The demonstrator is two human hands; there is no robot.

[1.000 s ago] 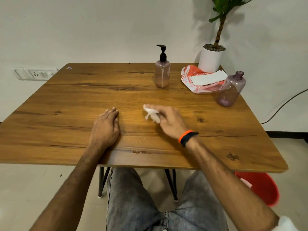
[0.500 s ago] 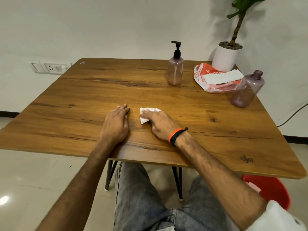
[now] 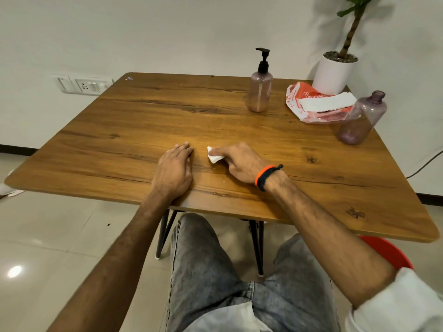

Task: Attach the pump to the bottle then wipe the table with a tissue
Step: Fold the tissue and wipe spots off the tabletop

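My right hand (image 3: 241, 162) presses a small crumpled white tissue (image 3: 213, 156) against the wooden table (image 3: 134, 130) near its front edge. My left hand (image 3: 175, 170) lies flat on the table just left of the tissue, palm down, holding nothing. At the back of the table stands a pinkish bottle (image 3: 260, 92) with a black pump (image 3: 263, 59) screwed on top. A second purple bottle (image 3: 363, 118) stands at the right with an uncapped neck.
An orange and white tissue packet (image 3: 311, 104) with a white sheet on top lies at the back right. Behind it stands a white plant pot (image 3: 334, 71). A red bin (image 3: 389, 251) sits on the floor under the table's right corner.
My right hand has slid the tissue left and back across the table toward my left hand. The view has shifted left; my left hand stays flat.
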